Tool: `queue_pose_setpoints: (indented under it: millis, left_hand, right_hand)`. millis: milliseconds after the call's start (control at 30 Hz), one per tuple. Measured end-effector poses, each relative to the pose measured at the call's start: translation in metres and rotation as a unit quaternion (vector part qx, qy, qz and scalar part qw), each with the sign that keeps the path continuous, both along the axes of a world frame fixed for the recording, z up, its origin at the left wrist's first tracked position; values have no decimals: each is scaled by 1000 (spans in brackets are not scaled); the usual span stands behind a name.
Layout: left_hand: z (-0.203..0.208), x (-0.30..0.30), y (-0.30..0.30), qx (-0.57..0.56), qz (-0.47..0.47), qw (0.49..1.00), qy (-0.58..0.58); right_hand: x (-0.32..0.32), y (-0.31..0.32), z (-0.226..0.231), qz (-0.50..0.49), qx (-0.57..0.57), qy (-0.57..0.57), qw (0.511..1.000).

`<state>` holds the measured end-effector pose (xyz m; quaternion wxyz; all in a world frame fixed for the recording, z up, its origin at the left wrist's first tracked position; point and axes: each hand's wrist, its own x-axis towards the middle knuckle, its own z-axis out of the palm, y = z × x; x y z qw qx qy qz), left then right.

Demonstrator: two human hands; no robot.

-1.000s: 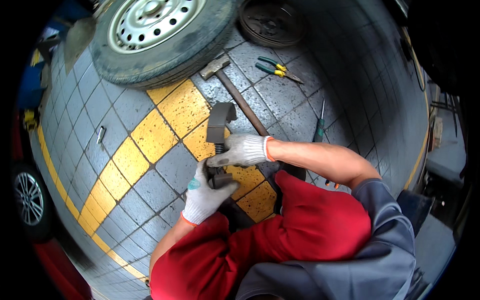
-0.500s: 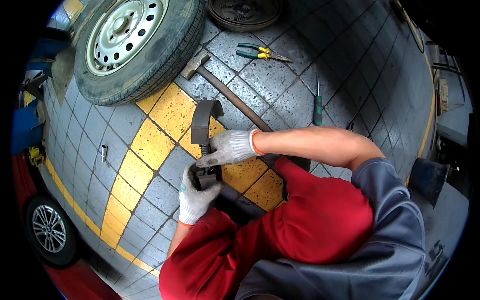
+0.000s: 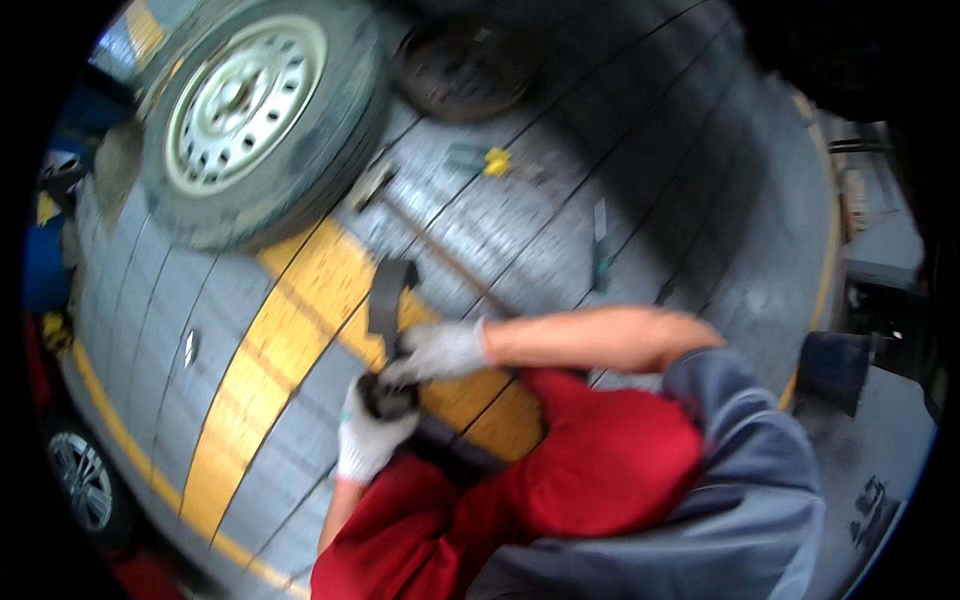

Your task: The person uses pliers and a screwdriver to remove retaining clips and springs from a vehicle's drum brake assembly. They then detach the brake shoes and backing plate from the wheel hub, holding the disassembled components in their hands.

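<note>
Between my gloved hands is a dark grey drum brake shoe (image 3: 388,290), its curved face sticking up past my fingers over the yellow tiles. My left hand (image 3: 368,435), in a white knit glove, is curled round the dark lower part of this brake shoe assembly. My right hand (image 3: 442,350), in a white glove with an orange cuff, comes in from the right with its fingers closed at the assembly's middle, close to the left fingertips. Motion blur and the gloves hide the small parts there.
A wheel with tyre (image 3: 255,120) lies at the upper left, a brake drum (image 3: 465,65) beside it. On the tiled floor lie a hammer (image 3: 440,245), yellow-green pliers (image 3: 495,161), a screwdriver (image 3: 600,255) and a small metal cylinder (image 3: 190,348). A red car's wheel (image 3: 82,480) stands lower left.
The whole view has shifted and blurred, so the floor things and my hands sit lower in the picture. Both hands remain at the brake shoe assembly.
</note>
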<state>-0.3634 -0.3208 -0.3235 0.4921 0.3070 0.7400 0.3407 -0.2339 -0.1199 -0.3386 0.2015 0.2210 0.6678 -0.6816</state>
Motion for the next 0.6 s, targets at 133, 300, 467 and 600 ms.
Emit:
queue_pose_setpoints:
  millis: [133, 300, 467, 600]
  left_hand:
    - [-3, 2, 13, 53, 21, 996, -69]
    - [-2, 13, 29, 21, 5, 991, -135]
    - [-21, 12, 26, 11, 119, 967, -225]
    - [-32, -3, 24, 36, 157, 915, -371]
  right_hand:
    - [-2, 4, 2, 63, 111, -12, 992]
    - [16, 23, -19, 175, 283, 176, 926]
    - [30, 22, -55, 147, 224, 115, 956]
    - [31, 13, -67, 122, 354, 277, 885]
